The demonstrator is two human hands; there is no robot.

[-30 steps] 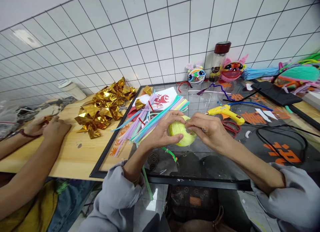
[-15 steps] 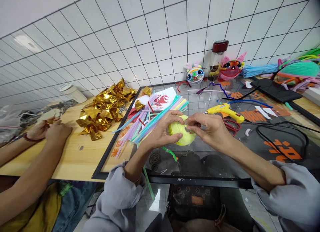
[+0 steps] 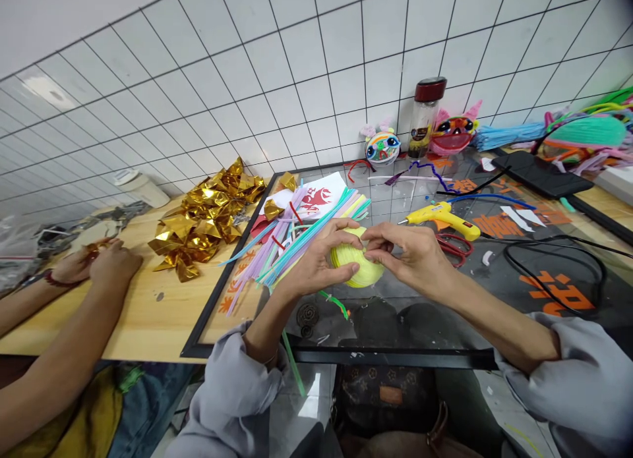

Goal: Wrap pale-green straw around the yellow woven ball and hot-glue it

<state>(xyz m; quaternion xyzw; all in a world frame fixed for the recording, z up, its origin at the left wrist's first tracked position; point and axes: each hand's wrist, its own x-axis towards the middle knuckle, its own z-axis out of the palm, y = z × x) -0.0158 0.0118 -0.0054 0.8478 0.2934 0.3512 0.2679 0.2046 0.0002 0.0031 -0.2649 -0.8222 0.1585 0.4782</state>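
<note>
A round yellow ball [image 3: 363, 273], its surface ridged like coiled pipe cleaners, is held above the dark tabletop. My left hand [image 3: 329, 257] is closed around its left side, thumb in front and fingers over the top. At its upper right, my right hand [image 3: 413, 250] pinches with thumb and forefinger against the ball; whatever is between those fingertips is too small to make out. Behind my left hand lies a bundle of pastel pipe cleaners [image 3: 301, 237]. A yellow glue gun [image 3: 448, 217] rests beyond my right hand, beside red-handled scissors [image 3: 455, 248].
Gold foil pieces [image 3: 212, 214] lie left, near a co-worker's hands [image 3: 106, 260]. At the wall stand a bottle [image 3: 424, 118] and two animal-faced balls, one white [image 3: 382, 147], one pink [image 3: 453, 132]. A black cable [image 3: 558, 247] and phone [image 3: 544, 172] lie right.
The view has shifted slightly. My right fingertips have moved a little left against the yellow ball, while my left hand keeps its hold.
</note>
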